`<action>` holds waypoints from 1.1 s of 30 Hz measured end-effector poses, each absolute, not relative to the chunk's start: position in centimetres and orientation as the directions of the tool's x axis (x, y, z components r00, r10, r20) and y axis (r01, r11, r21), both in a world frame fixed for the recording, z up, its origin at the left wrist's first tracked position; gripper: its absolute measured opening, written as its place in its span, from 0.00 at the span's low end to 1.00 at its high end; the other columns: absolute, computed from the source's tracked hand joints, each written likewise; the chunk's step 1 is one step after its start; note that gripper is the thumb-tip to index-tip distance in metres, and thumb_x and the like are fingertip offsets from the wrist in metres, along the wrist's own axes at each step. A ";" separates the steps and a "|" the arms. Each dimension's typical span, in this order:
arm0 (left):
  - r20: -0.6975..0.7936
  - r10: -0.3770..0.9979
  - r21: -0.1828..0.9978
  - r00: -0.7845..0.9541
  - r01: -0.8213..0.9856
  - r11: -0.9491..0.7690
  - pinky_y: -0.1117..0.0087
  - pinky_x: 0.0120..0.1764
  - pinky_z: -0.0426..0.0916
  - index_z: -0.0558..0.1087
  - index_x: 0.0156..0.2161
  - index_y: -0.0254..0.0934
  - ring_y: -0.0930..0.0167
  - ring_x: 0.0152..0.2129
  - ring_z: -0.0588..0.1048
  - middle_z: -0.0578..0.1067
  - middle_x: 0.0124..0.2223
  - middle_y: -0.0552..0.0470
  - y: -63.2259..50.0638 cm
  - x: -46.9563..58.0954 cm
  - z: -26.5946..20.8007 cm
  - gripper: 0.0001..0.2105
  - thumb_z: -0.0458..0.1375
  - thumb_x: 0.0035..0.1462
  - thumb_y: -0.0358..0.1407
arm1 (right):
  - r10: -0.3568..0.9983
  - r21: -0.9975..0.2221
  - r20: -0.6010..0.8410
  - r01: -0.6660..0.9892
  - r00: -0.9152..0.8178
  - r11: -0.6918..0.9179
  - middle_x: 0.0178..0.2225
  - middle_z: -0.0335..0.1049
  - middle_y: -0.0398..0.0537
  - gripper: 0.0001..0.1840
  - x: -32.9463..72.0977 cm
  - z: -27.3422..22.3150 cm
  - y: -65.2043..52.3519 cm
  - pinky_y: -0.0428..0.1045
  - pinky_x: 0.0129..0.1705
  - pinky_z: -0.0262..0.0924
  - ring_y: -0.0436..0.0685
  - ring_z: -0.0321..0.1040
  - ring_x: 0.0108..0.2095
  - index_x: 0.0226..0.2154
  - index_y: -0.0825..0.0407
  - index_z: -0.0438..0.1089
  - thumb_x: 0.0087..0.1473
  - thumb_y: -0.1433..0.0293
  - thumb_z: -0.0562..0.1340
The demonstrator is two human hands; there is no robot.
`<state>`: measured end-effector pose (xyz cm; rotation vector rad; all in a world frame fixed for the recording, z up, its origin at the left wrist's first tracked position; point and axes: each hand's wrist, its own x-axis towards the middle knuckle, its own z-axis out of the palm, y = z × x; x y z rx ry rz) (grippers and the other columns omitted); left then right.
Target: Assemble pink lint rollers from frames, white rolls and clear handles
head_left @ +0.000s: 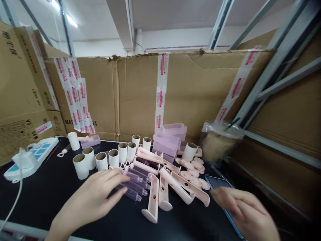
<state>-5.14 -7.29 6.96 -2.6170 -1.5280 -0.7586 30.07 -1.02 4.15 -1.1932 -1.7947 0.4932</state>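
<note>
Brown cardboard panel (195, 87) is standing upright, red-and-white tape (162, 70) is running down its face, black tabletop (27, 204) is extending before it, grey metal post (263, 77) is slanting at its right, white wall (180, 38) is showing above it, fluorescent tube (72, 20) is glowing above its left end

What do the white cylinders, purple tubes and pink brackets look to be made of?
White cylinders: likely cardboard, smooth matte white outside; brownish inner walls show at the open tops.
Purple tubes: probably clear tinted plastic, glossy; they look see-through, with bright highlights.
Pink brackets: likely moulded plastic, opaque and satin; even colour, rounded ends and neat holes suggest it.
</note>
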 end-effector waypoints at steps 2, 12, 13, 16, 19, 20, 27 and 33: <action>0.365 0.813 0.220 0.453 0.807 -0.548 0.65 0.48 0.67 0.70 0.46 0.43 0.68 0.42 0.73 0.75 0.43 0.53 -6.7 -4.9 6.4 0.10 0.51 0.61 0.36 | 0.919 -0.925 0.328 0.125 -0.221 0.360 0.09 0.35 0.39 0.22 27.6 3.4 -1.4 0.46 0.13 0.42 0.49 0.38 0.11 0.07 0.49 0.38 0.39 0.66 0.53; 0.372 0.822 0.217 0.430 0.821 -0.528 0.62 0.46 0.67 0.67 0.49 0.39 0.66 0.43 0.70 0.73 0.44 0.48 -2.7 -4.7 4.2 0.12 0.50 0.60 0.34 | 0.693 -0.446 0.444 0.531 -0.568 0.720 0.42 0.72 0.51 0.15 22.5 4.9 3.1 0.52 0.43 0.64 0.57 0.69 0.42 0.42 0.50 0.68 0.54 0.73 0.52; 0.365 0.821 0.179 0.439 0.832 -0.525 0.60 0.47 0.65 0.65 0.51 0.39 0.65 0.45 0.68 0.72 0.46 0.48 -2.2 -4.5 3.4 0.14 0.50 0.60 0.33 | 0.663 -0.280 0.440 0.609 -0.606 0.742 0.44 0.70 0.51 0.16 21.9 5.2 4.3 0.52 0.45 0.63 0.57 0.67 0.45 0.44 0.50 0.67 0.54 0.74 0.51; 0.336 0.814 0.075 0.474 0.848 -0.525 0.58 0.50 0.63 0.63 0.53 0.39 0.63 0.48 0.66 0.69 0.49 0.47 -1.3 -4.1 1.4 0.18 0.53 0.56 0.30 | 0.662 -0.092 0.359 0.680 -0.659 0.727 0.40 0.71 0.53 0.12 20.0 5.2 7.7 0.53 0.45 0.61 0.58 0.67 0.43 0.39 0.53 0.70 0.53 0.76 0.54; 0.333 0.815 0.012 0.474 0.862 -0.507 0.59 0.49 0.63 0.64 0.51 0.37 0.64 0.45 0.67 0.70 0.46 0.47 -1.1 -3.8 0.4 0.18 0.53 0.54 0.25 | 0.681 -0.008 0.269 0.706 -0.681 0.708 0.38 0.71 0.52 0.06 18.3 4.5 10.2 0.55 0.44 0.62 0.59 0.68 0.40 0.35 0.55 0.71 0.54 0.71 0.60; 0.342 0.814 0.004 0.469 0.866 -0.501 0.59 0.48 0.63 0.64 0.50 0.36 0.64 0.44 0.67 0.70 0.44 0.46 -1.1 -3.7 0.3 0.17 0.51 0.55 0.24 | 0.688 0.013 0.247 0.712 -0.683 0.702 0.39 0.71 0.51 0.07 17.8 4.3 10.6 0.56 0.43 0.62 0.58 0.68 0.40 0.36 0.55 0.71 0.55 0.69 0.60; 0.400 0.801 0.000 0.446 0.874 -0.486 0.54 0.50 0.62 0.66 0.44 0.33 0.60 0.46 0.67 0.70 0.44 0.42 -1.0 -3.9 1.5 0.09 0.48 0.58 0.27 | 0.706 -0.087 0.299 0.718 -0.642 0.691 0.41 0.70 0.55 0.07 18.0 5.0 9.5 0.59 0.45 0.60 0.60 0.67 0.42 0.36 0.57 0.68 0.57 0.70 0.57; 0.547 0.741 0.239 0.390 0.775 -0.585 0.59 0.52 0.61 0.59 0.52 0.39 0.65 0.48 0.68 0.70 0.50 0.46 -3.5 -3.3 4.5 0.14 0.45 0.62 0.32 | 0.735 -0.481 0.393 0.558 -0.552 0.676 0.42 0.72 0.51 0.17 20.8 5.7 4.5 0.51 0.38 0.67 0.56 0.71 0.40 0.51 0.50 0.54 0.60 0.64 0.50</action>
